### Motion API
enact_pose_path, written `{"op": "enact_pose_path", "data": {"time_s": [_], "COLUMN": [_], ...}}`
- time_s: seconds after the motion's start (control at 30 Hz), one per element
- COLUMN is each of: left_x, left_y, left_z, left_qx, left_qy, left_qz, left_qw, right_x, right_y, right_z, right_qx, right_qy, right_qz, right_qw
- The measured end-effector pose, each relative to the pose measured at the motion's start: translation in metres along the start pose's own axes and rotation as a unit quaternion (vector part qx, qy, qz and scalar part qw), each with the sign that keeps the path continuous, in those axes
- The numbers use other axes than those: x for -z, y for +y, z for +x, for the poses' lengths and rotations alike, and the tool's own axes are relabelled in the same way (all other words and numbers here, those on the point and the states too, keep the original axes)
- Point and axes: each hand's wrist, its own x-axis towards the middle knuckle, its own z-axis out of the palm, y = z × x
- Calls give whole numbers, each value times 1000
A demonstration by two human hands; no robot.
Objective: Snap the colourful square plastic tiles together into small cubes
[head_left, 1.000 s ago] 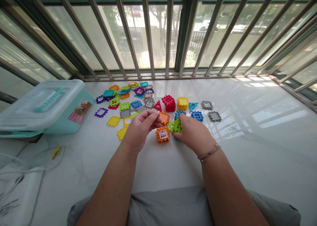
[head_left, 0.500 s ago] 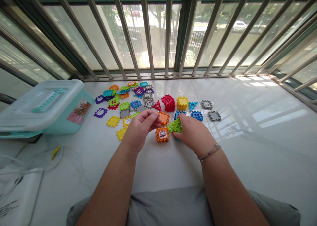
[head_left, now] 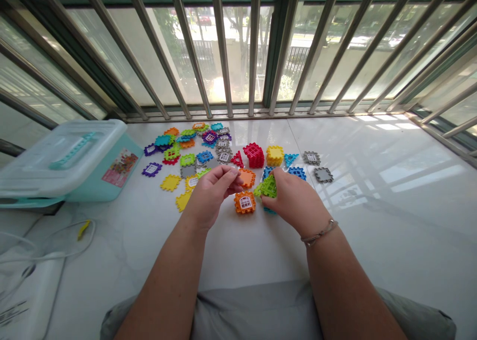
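My right hand (head_left: 294, 196) grips a lime-green toothed building tile (head_left: 266, 187) between thumb and fingers; it is tilted above the floor, and whether more than one tile is held is unclear. Partly hidden behind that hand are blue tiles (head_left: 297, 173). My left hand (head_left: 214, 193) is closed, thumb against the curled fingers, with nothing seen in it. Between the hands lie an orange tile with a white window (head_left: 245, 202) and a plain orange tile (head_left: 247, 178). Beyond them stand a red stack (head_left: 254, 155) and a yellow stack (head_left: 275, 155) of tiles.
Mixed tiles (head_left: 172, 153) are scattered at the far left, with yellow tiles (head_left: 170, 183) nearer. Two grey tiles (head_left: 323, 175) lie to the right beside a blue triangle (head_left: 290, 159). A lidded turquoise box (head_left: 122, 156) and a white cable (head_left: 91, 238) are at left. Metal bars (head_left: 254, 56) stand behind.
My right hand has shifted slightly to the right and turned the green tile to a steeper tilt. My left hand has stayed in place.
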Motion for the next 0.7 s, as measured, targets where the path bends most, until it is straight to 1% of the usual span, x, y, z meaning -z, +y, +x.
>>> {"op": "enact_pose_path", "data": {"time_s": [0.17, 0.33, 0.5, 0.7], "left_x": [1, 1, -1, -1], "left_y": [0, 0, 1, 2], "left_z": [0, 1, 0, 0], "left_qx": [0, 0, -2, -4], "left_qy": [1, 1, 16, 35], "left_qz": [-2, -3, -1, -1], "left_qw": [1000, 1000, 1000, 999], "right_x": [0, 1, 3, 5], "right_y": [0, 1, 0, 0], "right_z": [1, 1, -1, 0], "right_qx": [-1, -1, 0, -53], "right_qy": [13, 41, 93, 160], "right_qz": [22, 54, 109, 132], "right_qw": [1000, 998, 990, 977]}}
